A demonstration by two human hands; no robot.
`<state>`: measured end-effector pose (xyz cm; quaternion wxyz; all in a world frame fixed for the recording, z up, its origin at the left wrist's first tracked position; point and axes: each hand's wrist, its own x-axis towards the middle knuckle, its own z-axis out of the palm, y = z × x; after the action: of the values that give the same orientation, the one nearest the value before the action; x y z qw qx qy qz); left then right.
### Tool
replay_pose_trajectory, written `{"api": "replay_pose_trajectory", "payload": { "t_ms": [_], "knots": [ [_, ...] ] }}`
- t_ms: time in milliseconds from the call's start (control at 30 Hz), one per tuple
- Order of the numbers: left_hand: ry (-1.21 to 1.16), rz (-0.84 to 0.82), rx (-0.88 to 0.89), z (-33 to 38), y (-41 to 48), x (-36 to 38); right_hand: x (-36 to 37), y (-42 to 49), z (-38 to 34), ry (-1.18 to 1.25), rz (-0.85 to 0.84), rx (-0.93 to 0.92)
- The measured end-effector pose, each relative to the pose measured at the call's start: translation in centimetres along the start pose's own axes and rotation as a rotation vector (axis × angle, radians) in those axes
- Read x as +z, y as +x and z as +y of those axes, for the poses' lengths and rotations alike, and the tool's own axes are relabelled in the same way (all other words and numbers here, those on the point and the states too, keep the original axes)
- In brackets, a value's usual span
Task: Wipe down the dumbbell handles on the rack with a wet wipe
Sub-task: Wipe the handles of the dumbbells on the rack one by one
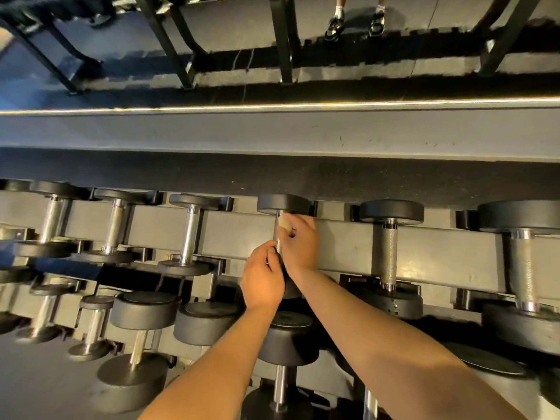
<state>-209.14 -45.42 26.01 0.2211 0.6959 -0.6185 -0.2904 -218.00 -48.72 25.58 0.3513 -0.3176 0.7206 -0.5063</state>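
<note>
A row of black dumbbells with chrome handles lies across the grey rack (342, 247). Both hands are on the middle dumbbell (283, 204) of the top row. My right hand (298, 244) presses a small pale wet wipe (285, 223) against the upper part of its handle, fingers curled round it. My left hand (262, 277) grips the lower part of the same handle, just below the right hand. Most of that handle and its near weight are hidden by the hands.
Neighbouring dumbbells sit left (189, 234) and right (389, 253) on the top row, with larger ones (145, 310) on the lower row. Behind the rack runs a grey ledge (272, 131) and a mirror showing machine frames and a person's feet (354, 22).
</note>
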Motion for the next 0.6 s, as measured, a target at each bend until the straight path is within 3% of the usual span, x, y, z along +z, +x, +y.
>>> {"api": "replay_pose_trajectory", "payload": {
  "t_ms": [300, 467, 600],
  "knots": [
    [-0.037, -0.006, -0.011, -0.3, 0.1, 0.0, -1.6, -2.2, 1.1, 0.001, -0.176, 0.009],
    [-0.136, -0.068, -0.017, -0.4, 0.2, -0.6, -0.2, -0.3, 0.0, -0.093, -0.057, -0.092],
    [-0.252, -0.185, -0.021, -1.7, 0.3, -2.1, -0.2, -2.0, 1.1, -0.046, -0.148, -0.035]
  ]
}}
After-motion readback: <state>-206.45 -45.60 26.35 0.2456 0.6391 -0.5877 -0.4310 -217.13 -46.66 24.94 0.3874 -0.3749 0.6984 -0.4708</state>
